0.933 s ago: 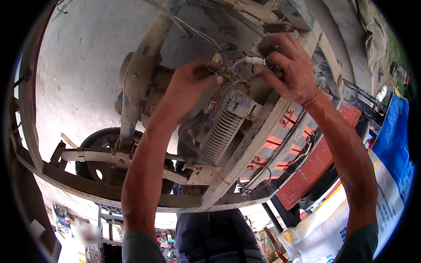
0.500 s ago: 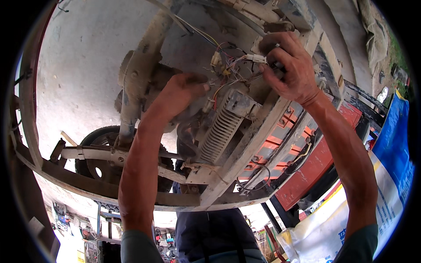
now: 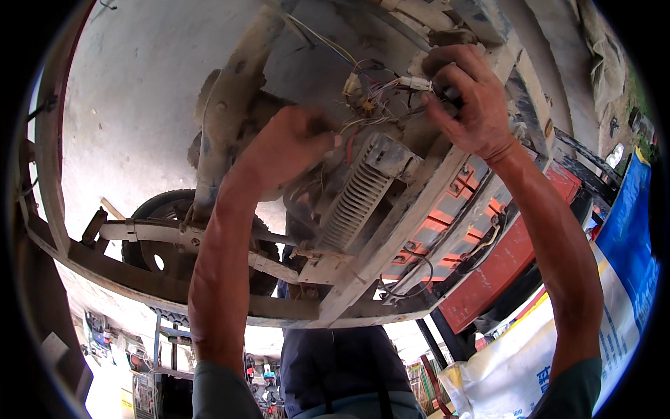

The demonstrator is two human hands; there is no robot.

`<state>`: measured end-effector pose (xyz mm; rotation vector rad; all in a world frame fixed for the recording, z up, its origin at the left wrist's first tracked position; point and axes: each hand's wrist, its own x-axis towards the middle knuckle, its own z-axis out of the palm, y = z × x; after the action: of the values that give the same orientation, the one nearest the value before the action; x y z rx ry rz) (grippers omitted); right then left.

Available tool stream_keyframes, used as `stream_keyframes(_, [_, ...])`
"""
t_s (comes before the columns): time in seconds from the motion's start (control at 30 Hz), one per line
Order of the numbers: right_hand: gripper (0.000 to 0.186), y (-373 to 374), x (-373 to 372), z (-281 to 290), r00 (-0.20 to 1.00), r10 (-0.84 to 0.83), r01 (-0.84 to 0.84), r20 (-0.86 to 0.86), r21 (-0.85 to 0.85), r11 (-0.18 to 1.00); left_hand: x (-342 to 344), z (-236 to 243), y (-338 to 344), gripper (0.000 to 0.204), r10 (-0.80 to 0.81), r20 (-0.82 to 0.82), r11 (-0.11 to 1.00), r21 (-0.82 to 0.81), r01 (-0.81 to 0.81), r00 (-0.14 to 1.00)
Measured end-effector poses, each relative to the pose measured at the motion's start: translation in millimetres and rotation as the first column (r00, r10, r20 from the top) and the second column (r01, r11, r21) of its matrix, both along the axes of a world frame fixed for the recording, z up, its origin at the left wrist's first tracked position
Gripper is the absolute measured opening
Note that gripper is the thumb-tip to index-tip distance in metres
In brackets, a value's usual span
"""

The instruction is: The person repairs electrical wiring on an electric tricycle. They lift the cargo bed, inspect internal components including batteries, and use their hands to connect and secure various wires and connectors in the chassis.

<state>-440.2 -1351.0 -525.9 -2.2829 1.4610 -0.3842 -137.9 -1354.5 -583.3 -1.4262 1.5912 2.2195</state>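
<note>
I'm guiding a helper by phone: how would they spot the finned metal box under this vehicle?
Find the dusty vehicle underside overhead, then the tangle of wires between the left hand and right hand. Just below sits the finned box, the only part with parallel grey ribs.

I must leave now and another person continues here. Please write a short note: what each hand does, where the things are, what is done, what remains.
Left hand: raised below the wire bundle, blurred; whether it holds anything cannot be told.
Right hand: closed on the white connector at the end of the wires.
The finned grey box sits just under the wires, on the dusty frame rail. Red battery cases lie to the right.
Done: wires are exposed. Left: connector is loose in the grip, not seated anywhere visible.
</note>
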Motion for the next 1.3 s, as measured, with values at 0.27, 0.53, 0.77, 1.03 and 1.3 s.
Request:
stream_keyframes(0.27, [0.021, -2, 2, 1, 1.0, 0.01, -0.01, 0.007, -0.017, 1.0, 8, -15, 15, 0.024, 0.217, -0.111, 0.959, 0.207, -0.191, 0.97])
stream_keyframes(0.53, [0.02, 0, 0, 0, 1.0, -0.001, 0.001, 0.002, -0.008, 1.0, 10, -5, 16, 0.028, 0.213, -0.038, 0.927, 0.324, -0.189, 0.976])
stream_keyframes(0.77, [0.021, 0, 1, 0, 1.0, -0.016, 0.016, -0.003, -0.01, 1.0, 35, -25, 43, 0.031, 0.117, 0.085, 0.993, 0.025, -0.119, 0.99])
stream_keyframes(1.03, [0.022, 0, 1, -2, 1.0, -0.006, 0.005, -0.018, -0.03, 1.0, 54, -30, 60, 0.025, -0.065, 0.031, 0.983, 0.175, 0.059, 0.997])
stream_keyframes(1.3, [0.022, -2, 4, 2, 1.0, -0.01, 0.01, -0.011, -0.001, 1.0, 56, -46, 69, 0.026, -0.033, 0.042, 0.929, 0.369, 0.015, 0.999])
